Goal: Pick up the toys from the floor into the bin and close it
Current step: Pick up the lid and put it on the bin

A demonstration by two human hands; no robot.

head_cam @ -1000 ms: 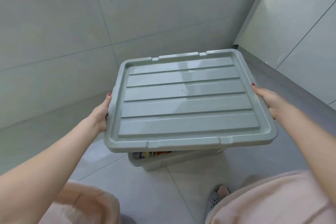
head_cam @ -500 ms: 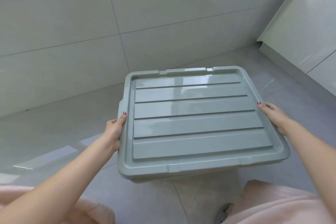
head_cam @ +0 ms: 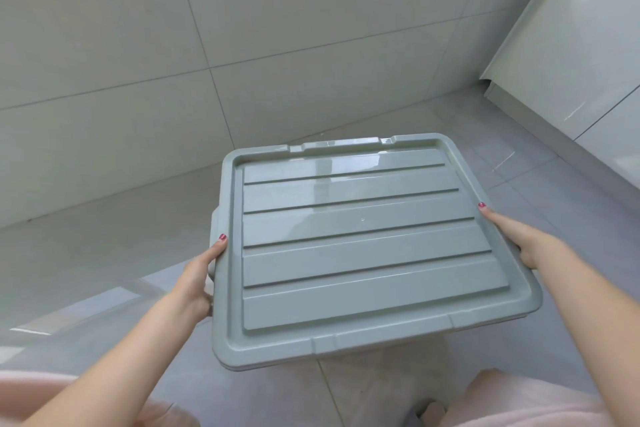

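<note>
A grey ribbed plastic lid [head_cam: 360, 246] lies flat over the bin, covering it fully. Only a sliver of the bin's handle [head_cam: 214, 218] and a thin line of its rim show under the lid's left and front edges. My left hand [head_cam: 199, 276] grips the lid's left edge, thumb on top. At the right edge my right hand [head_cam: 512, 236] holds the lid the same way. The toys are hidden beneath the lid.
The bin sits on a pale grey tiled floor [head_cam: 104, 253] close to a tiled wall [head_cam: 242, 28]. White cabinet fronts [head_cam: 581, 45] run along the right. My knees in pink cloth [head_cam: 519, 402] and a slipper [head_cam: 424, 407] are at the bottom.
The lid has come down from above the bin onto it. The gap that showed toys and the bin's front wall has closed. Both hands kept their hold.
</note>
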